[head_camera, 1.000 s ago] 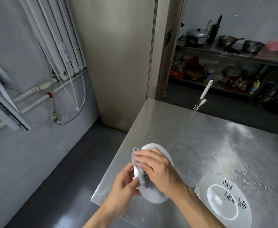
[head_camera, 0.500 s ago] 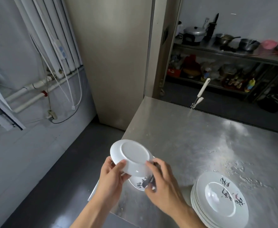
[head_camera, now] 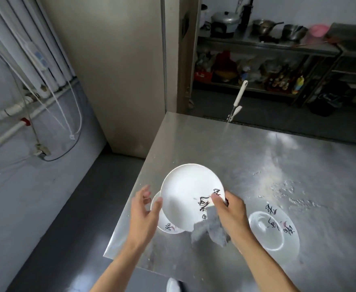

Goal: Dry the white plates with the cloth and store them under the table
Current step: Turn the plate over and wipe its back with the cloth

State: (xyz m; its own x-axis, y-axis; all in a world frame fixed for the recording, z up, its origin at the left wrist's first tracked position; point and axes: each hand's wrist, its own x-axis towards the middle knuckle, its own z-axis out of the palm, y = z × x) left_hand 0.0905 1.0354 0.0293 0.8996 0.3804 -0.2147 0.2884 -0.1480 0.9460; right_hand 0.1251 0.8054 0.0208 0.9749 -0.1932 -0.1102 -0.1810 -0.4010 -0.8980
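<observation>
Upper plate (head_camera: 185, 192): round, tilted, with its inner face turned up; black characters sit at its right rim.
Right hand (head_camera: 232, 211): fingers curled, thumb on the plate's face, pinching the right rim together with the grey cloth (head_camera: 210, 228), which hangs below the palm.
Left hand (head_camera: 143, 211): fingers loosely spread and gripping nothing; the thumb is just beside the left rim.
Lower plate (head_camera: 166, 225): partly hidden beneath the upper one, near the steel table's (head_camera: 257, 165) corner.
Plate stack (head_camera: 274, 230): face up on the table, right of the right hand.

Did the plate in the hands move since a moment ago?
Yes. The held plate flipped face up and moved right, inward from the left edge of the table, which it overhung before.
</observation>
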